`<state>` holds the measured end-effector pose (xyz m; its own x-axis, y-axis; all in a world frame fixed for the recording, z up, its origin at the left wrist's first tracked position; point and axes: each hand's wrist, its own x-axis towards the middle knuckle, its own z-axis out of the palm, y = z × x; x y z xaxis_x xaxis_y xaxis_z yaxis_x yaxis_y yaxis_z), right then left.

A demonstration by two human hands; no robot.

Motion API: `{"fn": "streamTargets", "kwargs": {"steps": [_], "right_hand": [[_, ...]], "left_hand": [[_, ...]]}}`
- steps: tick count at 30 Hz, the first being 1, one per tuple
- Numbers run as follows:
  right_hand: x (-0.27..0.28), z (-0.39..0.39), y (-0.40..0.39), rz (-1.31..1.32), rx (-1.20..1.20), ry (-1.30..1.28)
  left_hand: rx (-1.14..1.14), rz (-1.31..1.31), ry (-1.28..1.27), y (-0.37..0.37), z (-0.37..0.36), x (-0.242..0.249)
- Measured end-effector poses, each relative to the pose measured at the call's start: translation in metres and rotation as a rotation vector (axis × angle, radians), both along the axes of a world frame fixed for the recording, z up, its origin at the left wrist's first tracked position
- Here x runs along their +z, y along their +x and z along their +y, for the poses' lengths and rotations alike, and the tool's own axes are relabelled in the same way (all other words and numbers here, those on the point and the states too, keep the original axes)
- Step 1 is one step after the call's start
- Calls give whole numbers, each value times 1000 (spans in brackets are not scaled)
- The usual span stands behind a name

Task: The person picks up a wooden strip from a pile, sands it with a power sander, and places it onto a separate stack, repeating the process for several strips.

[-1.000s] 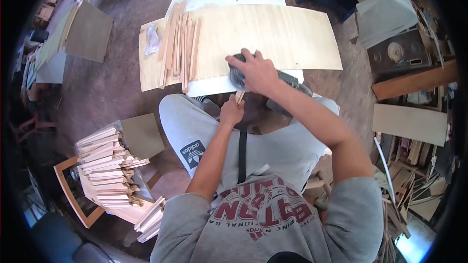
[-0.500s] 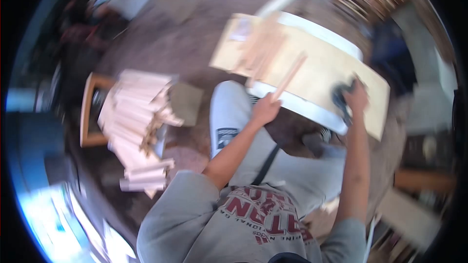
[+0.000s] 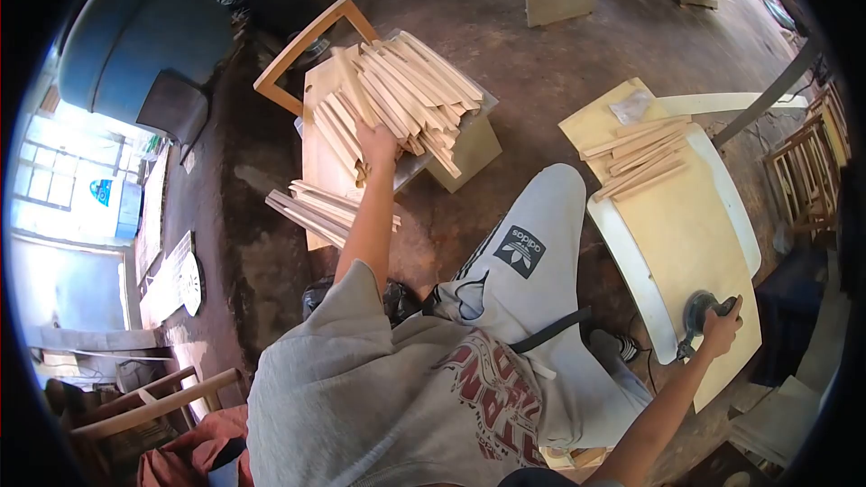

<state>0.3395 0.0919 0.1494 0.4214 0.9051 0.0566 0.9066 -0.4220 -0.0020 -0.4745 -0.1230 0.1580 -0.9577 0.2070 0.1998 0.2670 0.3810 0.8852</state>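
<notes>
My left hand [image 3: 377,142] is closed around the lower end of a wooden strip [image 3: 354,87], over a big pile of similar strips [image 3: 415,81] on a low support. The strip tilts up and away from me. Off to the right, my right hand [image 3: 722,332] grips a dark electric sander [image 3: 698,310], which rests on a pale plywood board [image 3: 672,230]. Whether the sander runs cannot be seen. Several more strips [image 3: 645,155] lie side by side near the board's far end.
A wooden frame [image 3: 311,45] stands behind the pile. More strips [image 3: 311,212] lie at its near side. White curved panels [image 3: 631,261] flank the plywood board. A blue tank [image 3: 144,32] is at upper left, a wooden chair [image 3: 162,406] at lower left, stacked wooden pieces [image 3: 803,162] at right.
My view has swung left. My left hand has gone from beside the board to the strip pile, holding a strip in both frames. The right hand stays on the sander.
</notes>
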Motion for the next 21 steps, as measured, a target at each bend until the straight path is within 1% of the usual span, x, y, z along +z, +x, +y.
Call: {"fn": "streamTargets", "kwargs": {"steps": [2,5,7,8,11,12,15,16,19,20,21], "right_hand": [[1,1,-1,8,-10,-13],[6,-2,-8,6,-15,-10],[6,-4,-10,2,2,-2],[5,-4,-10,0,13,1],[7,-9,-12,-12,20,16],[7,-9,-13,-7,15,13],[6,-9,-13,-5,-1,18],[8,-10,-14,-9,-9,16],[16,-12,-18,2,-27,-7],[17,-12,-19,9,-34,-14],[17,-11,-20,6,-34,-15]], "left_hand": [[-8,-48,-155,-10,-11,19],[291,39,-453,-8,-7,2],[314,11,-461,4,-6,6],[315,-5,-467,12,-1,7],[294,163,-492,4,8,-16],[317,229,-486,2,10,-18],[317,165,-650,-12,14,-10],[281,162,-694,-15,14,-1],[135,8,-811,-26,9,26],[155,3,-731,-21,6,30],[166,40,-724,-21,0,25]]}}
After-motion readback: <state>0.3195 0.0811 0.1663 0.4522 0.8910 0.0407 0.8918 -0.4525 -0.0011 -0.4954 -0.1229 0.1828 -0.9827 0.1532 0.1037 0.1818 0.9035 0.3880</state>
